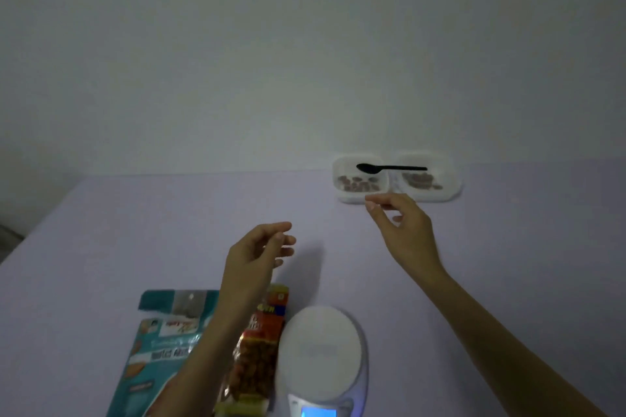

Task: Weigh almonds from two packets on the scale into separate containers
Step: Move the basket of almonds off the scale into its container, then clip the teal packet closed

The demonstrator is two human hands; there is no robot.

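Two white square containers stand side by side at the far edge of the table, the left container (359,179) and the right container (428,179), each with almonds inside. A black spoon (389,167) lies across both rims. My right hand (403,230) hovers just in front of the left container with fingers loosely curled and nothing in them. My left hand (257,254) hangs relaxed and empty above the table's middle. A white oval scale (320,352) with a lit blue display sits near me, its platform bare. A teal almond packet (159,345) and a red-and-yellow packet (257,355) lie to its left, partly under my left forearm.
The table (135,230) has a pale lilac cover and meets a plain wall at the back. Its left edge drops off toward a dark corner at the far left.
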